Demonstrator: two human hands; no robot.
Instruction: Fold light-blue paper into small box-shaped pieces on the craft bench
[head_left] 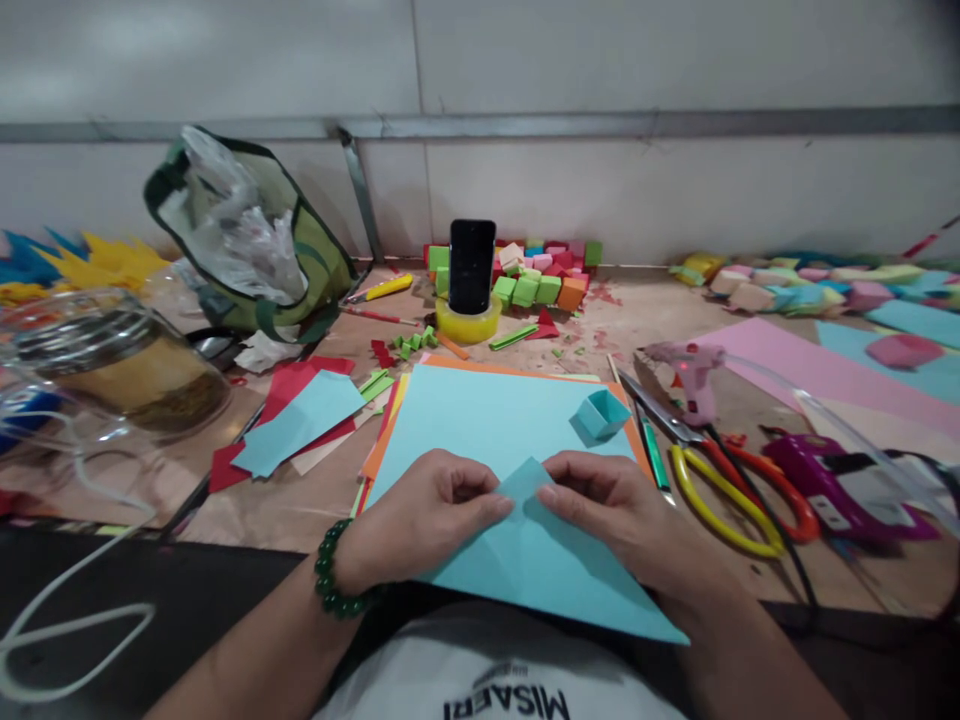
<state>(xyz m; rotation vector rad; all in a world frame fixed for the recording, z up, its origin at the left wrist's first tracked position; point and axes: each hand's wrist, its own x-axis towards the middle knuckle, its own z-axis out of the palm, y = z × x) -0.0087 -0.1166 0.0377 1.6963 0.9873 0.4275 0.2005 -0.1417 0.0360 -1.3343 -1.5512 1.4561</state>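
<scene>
My left hand [441, 520] pinches a light blue paper piece [525, 492] between thumb and fingers. Across from it, my right hand [611, 505] pinches the same piece at its right side. The piece has a pointed top edge and its lower part blends with the blue sheet below, so its outline is hard to make out. Both hands rest over a stack of light blue paper sheets [457, 420], with orange and yellow edges showing beneath. A small open blue paper box [601, 415] stands on the stack, beyond my right hand.
Scissors with yellow and orange handles [727, 500], a green cutter [656, 455], a pink glue gun [697, 380] and a purple device [832, 490] lie to the right. Behind the stack, a phone [472, 265] stands in a tape roll [469, 322]. A glass jar [127, 370] is left.
</scene>
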